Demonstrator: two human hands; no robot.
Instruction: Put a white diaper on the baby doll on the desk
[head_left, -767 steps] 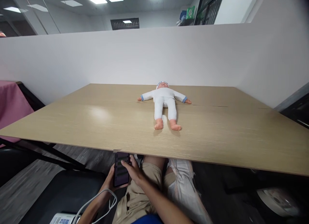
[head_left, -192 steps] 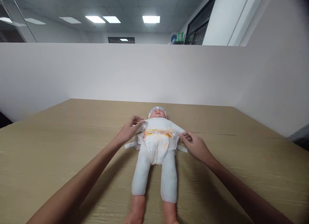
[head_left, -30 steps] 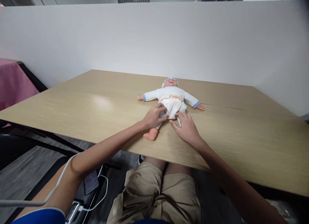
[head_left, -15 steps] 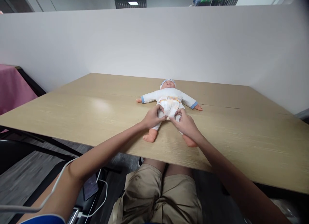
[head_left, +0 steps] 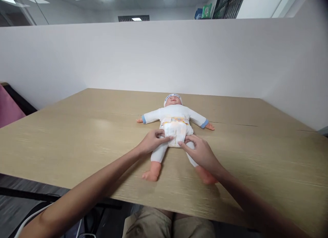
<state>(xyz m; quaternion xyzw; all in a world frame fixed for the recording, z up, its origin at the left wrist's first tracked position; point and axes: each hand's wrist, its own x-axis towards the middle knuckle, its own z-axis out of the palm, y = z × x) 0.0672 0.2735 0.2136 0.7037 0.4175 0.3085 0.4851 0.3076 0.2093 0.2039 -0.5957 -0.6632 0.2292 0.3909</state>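
A baby doll [head_left: 174, 110] in a white outfit with blue cuffs lies on its back, arms spread, head toward the far side. Around its hips is a white diaper [head_left: 176, 131] with a coloured printed band at the waist. My left hand [head_left: 153, 141] pinches the diaper's leg edge on the left, thumb on top and fingers curled beneath. On the other side my right hand [head_left: 201, 149] grips the opposite leg edge in the same way. The doll's bare feet point toward me, and my right wrist partly covers one of them.
The doll lies on a light wooden table [head_left: 89, 156]. A white partition [head_left: 128, 56] stands behind it. Pink cloth [head_left: 9, 108] hangs at the far left, and a white cable [head_left: 33, 215] runs beside my left forearm.
My view has tilted up, so the table and doll sit lower in it. Both hands have stayed at the diaper's leg edges, and the front between them looks flatter and wider.
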